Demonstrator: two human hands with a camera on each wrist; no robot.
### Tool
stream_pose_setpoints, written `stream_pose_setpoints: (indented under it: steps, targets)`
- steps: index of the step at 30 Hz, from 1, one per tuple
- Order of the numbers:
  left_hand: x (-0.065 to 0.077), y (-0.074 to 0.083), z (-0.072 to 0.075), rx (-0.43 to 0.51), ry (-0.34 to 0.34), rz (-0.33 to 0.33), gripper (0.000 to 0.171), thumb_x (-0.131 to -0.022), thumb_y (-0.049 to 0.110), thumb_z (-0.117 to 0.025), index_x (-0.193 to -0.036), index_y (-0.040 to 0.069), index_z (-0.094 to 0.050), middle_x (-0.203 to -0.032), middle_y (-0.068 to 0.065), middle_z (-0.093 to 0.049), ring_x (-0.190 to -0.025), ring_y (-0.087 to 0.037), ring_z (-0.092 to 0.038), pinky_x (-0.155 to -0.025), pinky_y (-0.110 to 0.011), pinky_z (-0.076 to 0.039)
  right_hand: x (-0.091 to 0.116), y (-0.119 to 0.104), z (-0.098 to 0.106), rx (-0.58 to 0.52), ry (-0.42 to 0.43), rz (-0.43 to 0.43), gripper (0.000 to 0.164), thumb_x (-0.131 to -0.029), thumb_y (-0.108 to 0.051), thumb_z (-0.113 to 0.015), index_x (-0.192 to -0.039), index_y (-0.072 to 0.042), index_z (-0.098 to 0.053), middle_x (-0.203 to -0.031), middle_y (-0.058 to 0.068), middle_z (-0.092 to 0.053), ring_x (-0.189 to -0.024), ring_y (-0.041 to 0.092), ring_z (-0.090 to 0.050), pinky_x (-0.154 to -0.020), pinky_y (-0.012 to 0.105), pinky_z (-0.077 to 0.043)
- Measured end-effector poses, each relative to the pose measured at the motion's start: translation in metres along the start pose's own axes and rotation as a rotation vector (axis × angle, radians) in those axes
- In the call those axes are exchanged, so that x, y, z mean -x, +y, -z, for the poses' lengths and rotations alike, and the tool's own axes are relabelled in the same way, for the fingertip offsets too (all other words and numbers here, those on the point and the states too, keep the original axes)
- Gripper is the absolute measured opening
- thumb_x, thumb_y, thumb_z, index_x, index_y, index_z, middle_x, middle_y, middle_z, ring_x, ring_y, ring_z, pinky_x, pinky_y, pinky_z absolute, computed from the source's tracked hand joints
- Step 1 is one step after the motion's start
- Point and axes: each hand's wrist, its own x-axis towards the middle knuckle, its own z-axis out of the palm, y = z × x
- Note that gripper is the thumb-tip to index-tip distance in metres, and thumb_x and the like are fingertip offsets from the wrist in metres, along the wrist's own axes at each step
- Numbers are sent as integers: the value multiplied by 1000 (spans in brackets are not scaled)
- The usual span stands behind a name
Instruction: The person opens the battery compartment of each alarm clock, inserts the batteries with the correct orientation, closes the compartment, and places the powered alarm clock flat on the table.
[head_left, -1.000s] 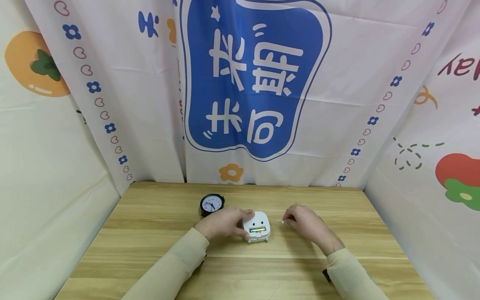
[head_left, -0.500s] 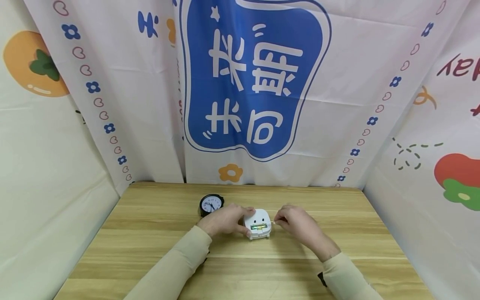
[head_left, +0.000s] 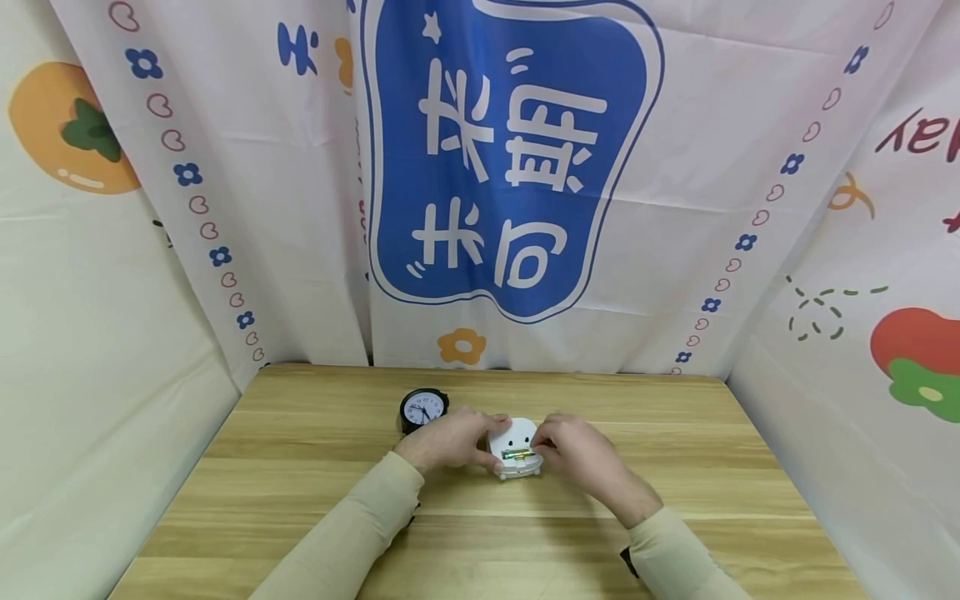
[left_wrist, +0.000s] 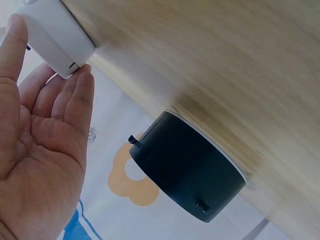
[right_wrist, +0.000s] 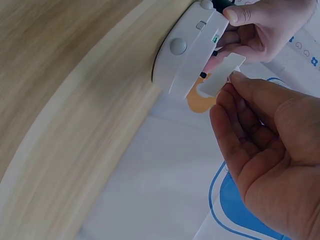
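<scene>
A small white clock-like device point(head_left: 522, 432) lies with its back up on the table. It has two dark knobs and a bare battery slot, where a green-and-gold battery point(head_left: 513, 455) shows. My left hand point(head_left: 450, 442) grips the device's left side, thumb at the near edge and fingers at the far edge. Between thumb and index finger, my right hand point(head_left: 581, 454) pinches a thin white battery cover point(right_wrist: 222, 75). In the right wrist view the cover is held close over the device's back, beside the knobs. The right fingers partly hide the device's right edge in the head view.
A black round alarm clock point(head_left: 423, 408) stands behind my left hand, its white dial facing up toward me. The wooden table point(head_left: 315, 467) ends at a printed white cloth point(head_left: 675, 250) at the back, with more cloth at both sides.
My right hand has moved left, bringing the battery cover from beside the white device to over its battery slot. The device and left hand shifted slightly right and away early on, then stayed.
</scene>
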Motion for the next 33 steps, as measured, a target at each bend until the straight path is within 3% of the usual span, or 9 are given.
stream_pose_setpoints:
  steps: [12,21,33]
  targets:
    - [0,0,-1,-6,8,-13,78,-102,42,-92,-168,11,-63,-178,-5,-60,-163,-30,-62,-136,-47,-56,-4,-12,-6,38,4,9,9,-100,-2,-91,-103,-11,-89,-101,-1,-82,-94,14,-78,-83,33,-71]
    - [-1,-1,-1,5,14,-13,78,-101,42,-94,-166,11,-65,-176,-5,-63,-137,-14,-70,-114,-35,-62,-7,-13,-12,95,30,59,8,-101,-3,-90,-100,-11,-90,-98,-1,-81,-90,14,-78,-77,29,-69]
    - [-3,-3,-1,9,10,-8,77,-101,43,-93,-166,12,-66,-176,-4,-63,-131,-10,-68,-112,-31,-60,-8,-13,-19,178,51,114,7,-100,-8,-93,-99,-14,-90,-98,-2,-82,-92,16,-81,-77,29,-71]
